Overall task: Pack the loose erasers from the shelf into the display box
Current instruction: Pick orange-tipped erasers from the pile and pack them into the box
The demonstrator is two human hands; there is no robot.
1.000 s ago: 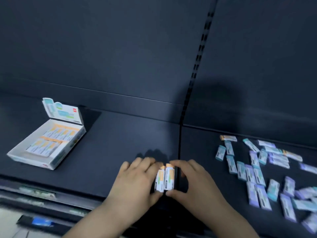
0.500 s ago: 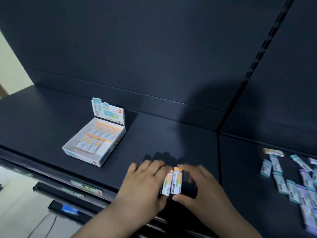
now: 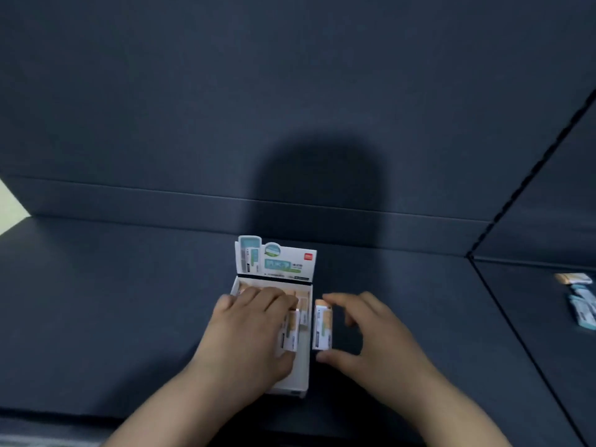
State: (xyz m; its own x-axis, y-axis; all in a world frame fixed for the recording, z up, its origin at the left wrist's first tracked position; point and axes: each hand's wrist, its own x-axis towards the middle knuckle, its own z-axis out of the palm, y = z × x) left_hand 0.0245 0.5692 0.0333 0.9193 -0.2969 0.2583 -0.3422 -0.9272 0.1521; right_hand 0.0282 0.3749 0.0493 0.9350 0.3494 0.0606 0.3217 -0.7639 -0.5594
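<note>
The white display box [image 3: 303, 375] sits on the dark shelf with its printed lid [image 3: 277, 261] standing up at the back. My left hand [image 3: 251, 330] lies over the box and grips an orange-tipped eraser [image 3: 290, 333] inside it. Other erasers [image 3: 303, 304] lie packed in the box, mostly hidden by the hand. My right hand [image 3: 364, 337] is just right of the box and pinches a second orange-tipped eraser [image 3: 323, 327] between thumb and fingers, held upright beside the box wall.
Several loose erasers [image 3: 580, 304] lie on the neighbouring shelf section at the far right edge. A dark back panel [image 3: 290, 124] rises behind the box. The shelf's front edge [image 3: 64, 414] runs along the bottom left.
Both hands carried the two erasers left to the box. The pair has split: the left hand's eraser is now inside the box, the right hand's beside it. The loose pile slid out to the right.
</note>
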